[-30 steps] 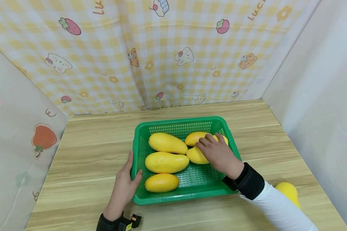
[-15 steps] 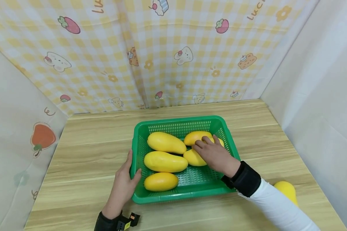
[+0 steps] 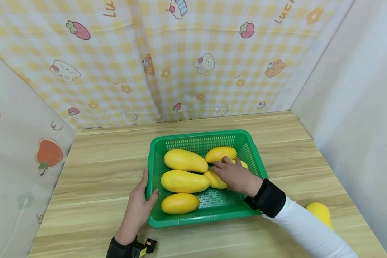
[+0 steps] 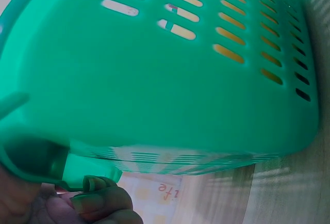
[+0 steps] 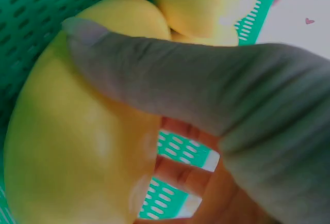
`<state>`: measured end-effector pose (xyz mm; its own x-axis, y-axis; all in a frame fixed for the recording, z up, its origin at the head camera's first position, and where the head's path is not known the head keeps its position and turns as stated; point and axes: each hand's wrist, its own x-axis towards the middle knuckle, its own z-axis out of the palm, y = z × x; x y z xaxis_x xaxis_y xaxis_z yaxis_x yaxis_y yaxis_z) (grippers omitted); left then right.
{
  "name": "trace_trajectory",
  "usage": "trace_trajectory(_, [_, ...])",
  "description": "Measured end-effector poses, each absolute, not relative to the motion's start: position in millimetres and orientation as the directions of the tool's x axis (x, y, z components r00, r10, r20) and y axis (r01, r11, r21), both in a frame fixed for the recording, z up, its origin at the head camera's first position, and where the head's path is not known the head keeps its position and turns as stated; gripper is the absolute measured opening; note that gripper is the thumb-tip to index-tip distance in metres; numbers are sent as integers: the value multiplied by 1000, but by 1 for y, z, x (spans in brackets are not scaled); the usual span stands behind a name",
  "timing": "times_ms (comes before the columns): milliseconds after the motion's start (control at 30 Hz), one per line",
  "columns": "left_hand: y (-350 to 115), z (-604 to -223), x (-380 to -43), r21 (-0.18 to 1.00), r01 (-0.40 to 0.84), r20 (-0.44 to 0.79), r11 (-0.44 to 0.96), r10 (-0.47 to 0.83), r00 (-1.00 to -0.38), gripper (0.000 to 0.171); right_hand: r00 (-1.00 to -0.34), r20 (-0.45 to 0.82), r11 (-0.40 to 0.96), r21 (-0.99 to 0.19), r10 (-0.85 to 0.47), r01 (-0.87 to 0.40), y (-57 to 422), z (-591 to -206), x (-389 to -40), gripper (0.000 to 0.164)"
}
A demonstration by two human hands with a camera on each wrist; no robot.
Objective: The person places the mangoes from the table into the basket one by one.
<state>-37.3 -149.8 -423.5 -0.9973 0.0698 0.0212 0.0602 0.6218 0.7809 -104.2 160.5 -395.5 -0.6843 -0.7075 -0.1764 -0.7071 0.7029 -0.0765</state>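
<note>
A green plastic basket stands on the wooden table, with several yellow mangoes lying in it. My left hand grips its left rim, thumb on the inner side; in the left wrist view curled fingertips show beneath the rim. Inside the basket's right half, my right hand holds a mango. The right wrist view shows the thumb across this mango and fingers along its far side. Just behind it lies an orange-yellow mango. Three more mangoes fill the left half, the nearest one smallest.
Another mango lies on the table right of the basket, partly hidden by the right sleeve. A yellow checked curtain hangs behind the table, with pale cloth at the sides.
My right hand has shifted a little left and toward me with the mango, which moves off the orange-yellow mango behind. The left hand stays at the rim.
</note>
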Motion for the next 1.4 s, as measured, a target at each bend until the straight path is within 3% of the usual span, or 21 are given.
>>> trace_trajectory(133, [-149,-423,-38,782,60,22,620,68,-997,72,-675,-259,719,-146,-691,-679,159,-397,-108,73])
trace_trajectory(567, [-150,-427,-38,779,60,25,624,64,-998,73,-675,-206,705,-161,-708,-691,167,-394,-109,76])
trace_trajectory(1000, [-150,-426,-39,781,30,-9,624,60,-998,74,-796,-117,801,-185,-593,-569,194,-346,-99,71])
trace_trajectory(1400, [-149,-427,-39,779,34,-7,626,62,-998,75,-853,10,831,-221,-522,-511,234,-343,-81,77])
